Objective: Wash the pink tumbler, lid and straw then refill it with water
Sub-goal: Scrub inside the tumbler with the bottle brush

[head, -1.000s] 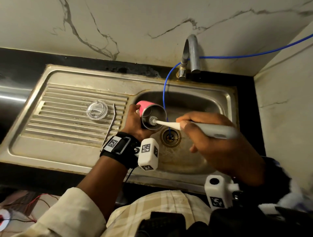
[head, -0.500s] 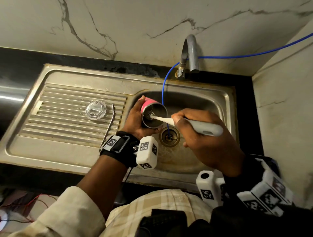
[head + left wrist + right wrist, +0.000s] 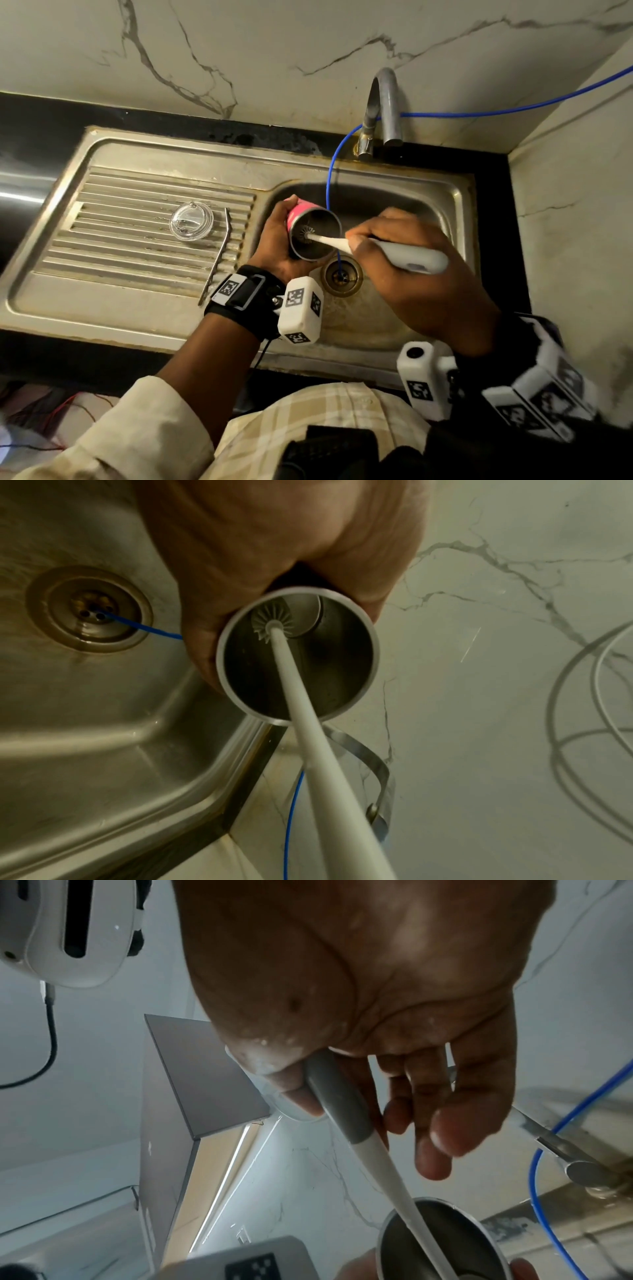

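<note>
Nearest, the right hand (image 3: 421, 274) curls its fingers (image 3: 435, 1139) round the grey handle of a bottle brush (image 3: 394, 251), whose white stem runs toward nine o'clock into the pink tumbler (image 3: 310, 228). Just beyond, the left hand (image 3: 277, 240) wraps the tumbler's pink wall and holds it tilted above the sink (image 3: 455, 198) basin, mouth turned toward the person, steel inside dull and dark. Below the rim, at about five o'clock, lies the drain (image 3: 342, 275), with a thin blue tube (image 3: 329, 178) running down into it; the basin walls stand close on all sides of the hands. At nine o'clock, on the ribbed draining board (image 3: 120, 246), the clear lid (image 3: 191, 221) lies flat and the bent metal straw (image 3: 219, 253) lies just beside it, apart. Farther, at twelve o'clock, the tap (image 3: 383, 109) rises against the marble wall (image 3: 274, 51). Only the left wrist view shows the bristle head (image 3: 272, 622) pressed deep against the tumbler's bottom edge; the right wrist view alone shows wet drops on the palm.
</note>
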A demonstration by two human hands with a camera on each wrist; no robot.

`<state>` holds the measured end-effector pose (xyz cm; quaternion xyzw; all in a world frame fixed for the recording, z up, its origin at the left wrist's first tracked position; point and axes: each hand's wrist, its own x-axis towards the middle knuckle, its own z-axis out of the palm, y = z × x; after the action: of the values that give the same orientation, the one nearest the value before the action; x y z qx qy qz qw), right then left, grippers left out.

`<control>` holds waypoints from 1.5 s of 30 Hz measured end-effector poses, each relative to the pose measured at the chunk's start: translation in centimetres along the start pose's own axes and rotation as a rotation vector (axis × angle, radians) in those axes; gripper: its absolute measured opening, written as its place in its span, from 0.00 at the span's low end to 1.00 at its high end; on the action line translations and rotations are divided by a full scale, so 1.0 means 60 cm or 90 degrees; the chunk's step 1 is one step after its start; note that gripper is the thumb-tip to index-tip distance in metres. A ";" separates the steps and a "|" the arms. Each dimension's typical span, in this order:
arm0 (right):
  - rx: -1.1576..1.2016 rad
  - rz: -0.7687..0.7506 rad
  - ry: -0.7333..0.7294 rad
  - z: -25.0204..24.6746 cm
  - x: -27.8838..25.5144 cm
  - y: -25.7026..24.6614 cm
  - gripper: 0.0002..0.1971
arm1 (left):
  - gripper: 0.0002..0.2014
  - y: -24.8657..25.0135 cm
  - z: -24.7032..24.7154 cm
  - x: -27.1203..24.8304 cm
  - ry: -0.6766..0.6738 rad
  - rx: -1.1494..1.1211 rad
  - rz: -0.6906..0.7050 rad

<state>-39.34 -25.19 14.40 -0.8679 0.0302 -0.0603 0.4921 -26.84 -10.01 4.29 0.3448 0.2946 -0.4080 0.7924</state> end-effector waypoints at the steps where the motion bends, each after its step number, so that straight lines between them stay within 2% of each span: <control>1: -0.004 0.000 -0.002 0.004 0.004 0.003 0.10 | 0.29 -0.001 0.002 -0.002 0.001 0.002 0.003; 8: -0.017 0.007 -0.087 -0.054 -0.025 -0.046 0.10 | 0.29 0.020 -0.017 -0.002 0.080 -0.074 0.045; 12: -0.044 0.014 -0.070 -0.072 -0.035 -0.056 0.11 | 0.27 0.011 -0.009 -0.003 0.095 -0.123 0.057; 17: -0.035 0.008 -0.001 -0.011 -0.007 -0.016 0.11 | 0.29 -0.001 0.006 -0.004 0.069 -0.033 0.045; 20: -0.015 0.013 -0.020 0.000 0.001 -0.008 0.09 | 0.29 0.000 0.001 0.000 0.066 -0.016 0.042; 29: -0.005 0.035 -0.085 -0.075 -0.032 -0.048 0.09 | 0.26 0.013 -0.026 0.013 0.064 -0.096 0.045; 35: -0.021 0.018 -0.001 -0.007 -0.006 -0.009 0.08 | 0.31 -0.009 0.009 0.001 0.028 -0.009 0.023; 37: -0.021 0.018 -0.014 0.002 0.003 -0.002 0.09 | 0.31 -0.011 0.013 -0.004 0.025 -0.001 0.021; 39: -0.009 0.027 -0.039 -0.007 0.005 -0.006 0.10 | 0.27 -0.004 0.008 -0.005 0.053 -0.021 0.040; 45: -0.030 0.037 -0.104 -0.079 -0.025 -0.053 0.10 | 0.26 0.012 -0.016 -0.006 0.103 -0.078 0.076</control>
<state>-41.49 -27.42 19.44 -0.8802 0.0168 0.0255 0.4736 -26.60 -8.81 4.21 0.3443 0.3606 -0.3119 0.8088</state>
